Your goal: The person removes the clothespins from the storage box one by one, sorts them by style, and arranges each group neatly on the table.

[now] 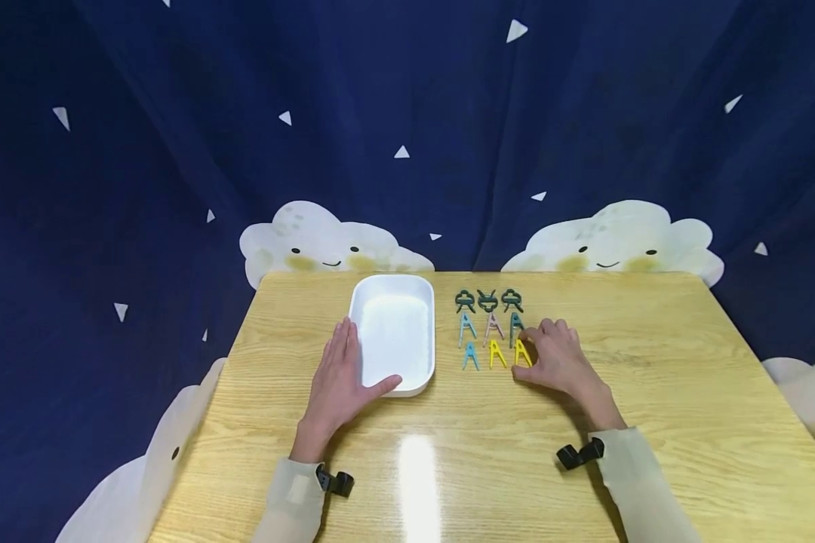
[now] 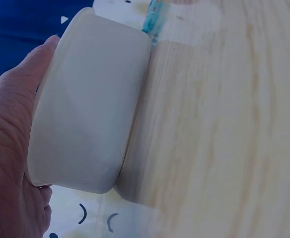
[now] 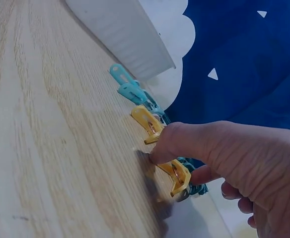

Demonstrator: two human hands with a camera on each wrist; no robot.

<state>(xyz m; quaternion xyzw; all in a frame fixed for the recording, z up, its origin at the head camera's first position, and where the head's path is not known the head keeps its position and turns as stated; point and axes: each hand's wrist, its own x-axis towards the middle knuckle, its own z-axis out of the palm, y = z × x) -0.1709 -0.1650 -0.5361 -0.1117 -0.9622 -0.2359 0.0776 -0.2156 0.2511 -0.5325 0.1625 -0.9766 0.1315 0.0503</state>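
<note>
At the white tray's [image 1: 397, 339] left side my left hand [image 1: 339, 377] rests with straight fingers along the wall and the thumb spread over the near rim. In the left wrist view, the hand lies against the tray [image 2: 90, 104]. My right hand [image 1: 557, 358] curls thumb and index finger round the right yellow clothespin [image 1: 522, 353]. In the right wrist view, the thumb covers part of that yellow clothespin [image 3: 177, 173], and the index fingertip is right at its far end. Left of it lies another yellow clothespin [image 1: 496, 353], then a blue clothespin [image 1: 471, 356].
Behind this row lie a light blue clothespin [image 1: 467, 329], a pink clothespin [image 1: 493, 329] and a dark green clothespin [image 1: 516, 327]. Farther back is a row of dark green clips [image 1: 487, 302]. The wooden table [image 1: 516, 475] meets a dark blue curtain [image 1: 448, 98] with clouds.
</note>
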